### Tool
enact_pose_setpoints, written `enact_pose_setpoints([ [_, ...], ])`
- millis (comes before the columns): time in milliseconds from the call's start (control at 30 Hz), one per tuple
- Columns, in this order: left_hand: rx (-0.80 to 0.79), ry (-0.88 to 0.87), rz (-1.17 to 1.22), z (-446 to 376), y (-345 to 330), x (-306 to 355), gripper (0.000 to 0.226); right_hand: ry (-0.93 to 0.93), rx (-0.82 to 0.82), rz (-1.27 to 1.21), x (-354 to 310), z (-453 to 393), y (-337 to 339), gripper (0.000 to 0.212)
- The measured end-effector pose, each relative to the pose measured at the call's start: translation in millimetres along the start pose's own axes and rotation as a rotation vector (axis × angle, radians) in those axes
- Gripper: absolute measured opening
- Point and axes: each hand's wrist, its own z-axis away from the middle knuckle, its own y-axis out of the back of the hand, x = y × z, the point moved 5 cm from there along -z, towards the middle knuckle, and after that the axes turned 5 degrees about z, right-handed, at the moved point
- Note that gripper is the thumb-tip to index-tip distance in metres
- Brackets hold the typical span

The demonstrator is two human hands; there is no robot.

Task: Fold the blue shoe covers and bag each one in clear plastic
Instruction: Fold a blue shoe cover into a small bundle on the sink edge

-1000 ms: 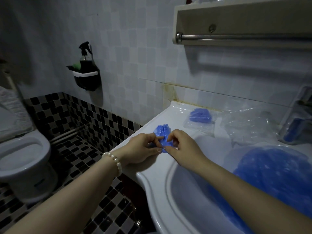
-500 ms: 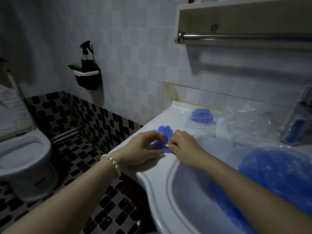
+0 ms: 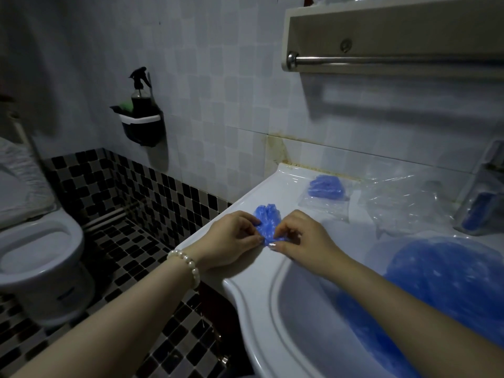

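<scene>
In the basin of the sink at my right lies a big clear bag stuffed with blue shoe covers. At the back of the white surface a small clear plastic bag holds one folded cover, and beside it sits a heap of crumpled clear plastic, probably empty bags, though the light is dim. My left hand and right hand are close together near the surface's front edge, each pinching the near end of the blue shoe cover lying flat between them, fingers curled, wrists low.
</scene>
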Motion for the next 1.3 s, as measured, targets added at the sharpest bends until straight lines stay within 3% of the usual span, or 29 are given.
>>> enact_pose_setpoints([
  [133, 0.005, -0.02, 0.046, 1.8, 0.9, 2.0, 0.019, 0.009, -0.026, 0.207, -4.2, -8.4, -2.3, 0.012],
  [233, 0.025, -0.057, 0.044, 3.4, 3.0, 4.8, 0.021, -0.095, -0.122, 0.367, -4.4, -15.4, -5.7, 0.027],
  [333, 0.024, -0.087, -0.056, 2.8, 1.9, 7.1, 0.008, -0.144, -0.153, 0.398, -4.2, -16.8, -6.1, 0.04],
  [533, 0.025, -0.058, -0.123, 0.7, 0.4, 3.7, 0.011, 0.002, 0.122, -0.029, 2.7, 1.1, -1.7, 0.017],
  [667, 0.041, -0.078, -0.099, 2.6, 1.7, 7.2, 0.006, 0.047, 0.066, 0.029, 2.0, -2.4, 0.8, 0.008],
  [900, 0.069, -0.104, -0.12, 5.3, 5.0, 8.9, 0.012, -0.076, -0.114, 0.25, -2.1, -15.3, -5.2, 0.02],
  [1100, 0.119, 0.034, -0.354, 4.9, 4.1, 4.5, 0.018, -0.021, 0.033, -0.048, 1.2, -0.3, -1.8, 0.024],
  [1233, 0.114, 0.085, -0.298, 6.5, 4.6, 6.0, 0.009, 0.06, 0.033, 0.273, -2.7, -5.7, -4.3, 0.012],
  [1300, 0.147, 0.057, -0.253, 9.8, 8.3, 8.3, 0.01, 0.009, -0.003, 0.389, -3.3, -9.7, -6.7, 0.012],
])
